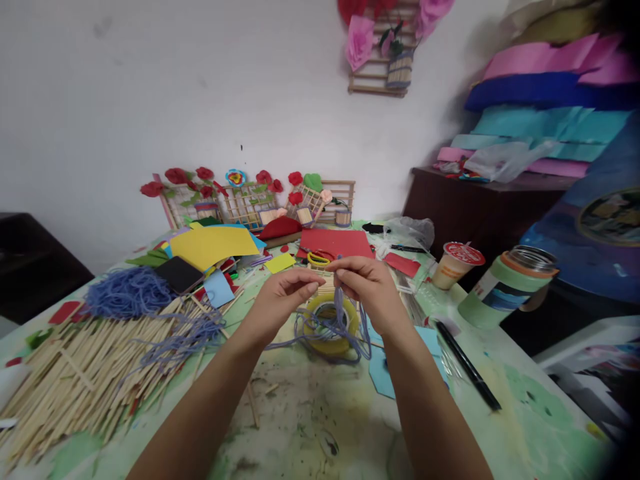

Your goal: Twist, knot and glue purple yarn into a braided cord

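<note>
My right hand [369, 288] pinches a strand of blue-purple yarn [339, 303], which hangs down from the fingers in loose loops. My left hand [283, 297] is a little to the left, thumb and forefinger pressed together; whatever lies between them is too small to make out. Below both hands a roll of yellow tape [316, 347] lies on the table with yarn loops draped over it. Partly hidden behind the fingers are some pale sticks [327, 283] side by side. Yellow-handled scissors [319, 259] rest just beyond them.
Wooden sticks [100, 373] and a heap of yarn [129, 293] cover the left side. Coloured paper [213, 247] and flower-decorated stick frames [250, 203] stretch along the back. A black pen [467, 365], a sealed cup [455, 267] and a green bottle [505, 290] are at right.
</note>
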`<state>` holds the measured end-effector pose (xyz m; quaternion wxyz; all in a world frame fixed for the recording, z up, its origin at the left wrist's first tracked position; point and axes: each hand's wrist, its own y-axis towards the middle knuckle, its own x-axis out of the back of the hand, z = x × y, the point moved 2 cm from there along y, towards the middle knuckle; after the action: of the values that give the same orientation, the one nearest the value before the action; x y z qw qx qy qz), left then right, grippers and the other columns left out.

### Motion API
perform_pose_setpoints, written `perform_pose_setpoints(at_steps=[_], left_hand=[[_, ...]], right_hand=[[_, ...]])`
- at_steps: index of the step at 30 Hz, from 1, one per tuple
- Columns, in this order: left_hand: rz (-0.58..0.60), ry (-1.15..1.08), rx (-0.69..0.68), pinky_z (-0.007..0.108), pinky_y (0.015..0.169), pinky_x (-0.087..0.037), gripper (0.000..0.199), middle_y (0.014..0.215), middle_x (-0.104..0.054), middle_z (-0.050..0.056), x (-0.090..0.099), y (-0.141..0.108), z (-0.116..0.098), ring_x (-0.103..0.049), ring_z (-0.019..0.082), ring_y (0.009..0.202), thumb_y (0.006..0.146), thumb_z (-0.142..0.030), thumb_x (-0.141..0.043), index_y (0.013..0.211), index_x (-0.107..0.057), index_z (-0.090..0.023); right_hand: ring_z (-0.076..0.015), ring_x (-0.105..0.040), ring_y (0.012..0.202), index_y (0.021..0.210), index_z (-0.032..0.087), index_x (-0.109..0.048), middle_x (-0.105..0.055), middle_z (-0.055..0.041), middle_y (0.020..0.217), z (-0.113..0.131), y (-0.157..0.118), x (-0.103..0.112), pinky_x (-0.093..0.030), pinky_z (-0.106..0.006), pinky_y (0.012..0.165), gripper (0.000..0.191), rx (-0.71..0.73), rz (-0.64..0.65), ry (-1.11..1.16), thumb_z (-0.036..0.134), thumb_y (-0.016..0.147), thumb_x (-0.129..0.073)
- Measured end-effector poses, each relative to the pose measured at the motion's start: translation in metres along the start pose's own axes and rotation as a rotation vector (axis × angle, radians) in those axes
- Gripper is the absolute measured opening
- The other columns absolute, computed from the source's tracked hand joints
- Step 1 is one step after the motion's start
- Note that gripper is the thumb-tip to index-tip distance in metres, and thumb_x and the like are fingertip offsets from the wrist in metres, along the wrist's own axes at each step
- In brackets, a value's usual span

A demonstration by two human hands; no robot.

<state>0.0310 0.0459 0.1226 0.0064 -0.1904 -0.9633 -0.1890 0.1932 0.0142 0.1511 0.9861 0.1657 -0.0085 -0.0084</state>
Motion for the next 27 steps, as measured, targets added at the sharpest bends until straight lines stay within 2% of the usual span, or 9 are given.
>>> perform_pose_setpoints(at_steps=[3,6,13,19,23,27], left_hand=[[0.009,0.024,-0.024,0.029,0.084,-0.049,0.013,0.098,-0.070,0.006,-0.002,-0.001,-0.005,-0.063,0.018,0.094,0.078,-0.030,-0.069,0.083,-0.073,-0.019],[0.006,0.058,-0.039,0.029,0.082,-0.050,0.012,0.095,-0.071,0.006,-0.002,-0.001,-0.007,-0.064,0.018,0.090,0.077,-0.030,-0.069,0.081,-0.073,-0.019],[0.016,0.292,-0.161,0.032,0.080,-0.050,0.015,0.090,-0.071,0.008,0.001,-0.001,-0.013,-0.064,0.019,0.085,0.080,-0.031,-0.065,0.081,-0.074,-0.019],[0.022,0.405,-0.205,0.030,0.080,-0.048,0.013,0.085,-0.072,0.006,0.000,-0.003,-0.021,-0.063,0.018,0.082,0.081,-0.027,-0.064,0.078,-0.073,-0.020],[-0.015,0.316,-0.138,0.031,0.081,-0.048,0.012,0.088,-0.072,0.006,0.001,-0.003,-0.018,-0.064,0.019,0.084,0.078,-0.029,-0.066,0.078,-0.074,-0.020],[-0.122,0.042,0.059,0.031,0.080,-0.049,0.018,0.090,-0.073,0.007,0.005,-0.003,-0.007,-0.064,0.019,0.086,0.074,-0.033,-0.070,0.084,-0.074,-0.018]], right_hand=[[-0.0139,-0.057,0.064,0.081,0.017,-0.073,-0.069,-0.0035,0.073,0.000,0.000,-0.002,-0.043,-0.027,0.061,0.017,0.076,0.031,-0.150,0.026,0.073,-0.061],[-0.0176,-0.063,0.074,0.080,0.018,-0.074,-0.073,-0.0052,0.080,-0.002,0.000,-0.004,-0.046,-0.030,0.069,0.016,0.108,0.094,-0.207,0.026,0.076,-0.060],[-0.0172,-0.065,0.075,0.081,0.019,-0.074,-0.073,-0.0037,0.078,-0.002,-0.001,-0.006,-0.046,-0.028,0.069,0.016,0.147,0.103,-0.307,0.021,0.079,-0.058],[-0.0140,-0.058,0.062,0.074,0.018,-0.070,-0.069,-0.0025,0.069,0.001,-0.003,-0.009,-0.039,-0.025,0.057,0.015,0.230,0.052,-0.569,0.019,0.080,-0.056],[-0.0128,-0.054,0.057,0.072,0.017,-0.066,-0.065,-0.0020,0.064,0.002,-0.004,-0.010,-0.034,-0.025,0.053,0.014,0.273,-0.011,-0.696,0.018,0.080,-0.055],[-0.0144,-0.057,0.062,0.076,0.017,-0.068,-0.068,-0.0034,0.069,0.003,-0.003,-0.007,-0.038,-0.026,0.058,0.015,0.289,-0.127,-0.685,0.020,0.083,-0.055]])
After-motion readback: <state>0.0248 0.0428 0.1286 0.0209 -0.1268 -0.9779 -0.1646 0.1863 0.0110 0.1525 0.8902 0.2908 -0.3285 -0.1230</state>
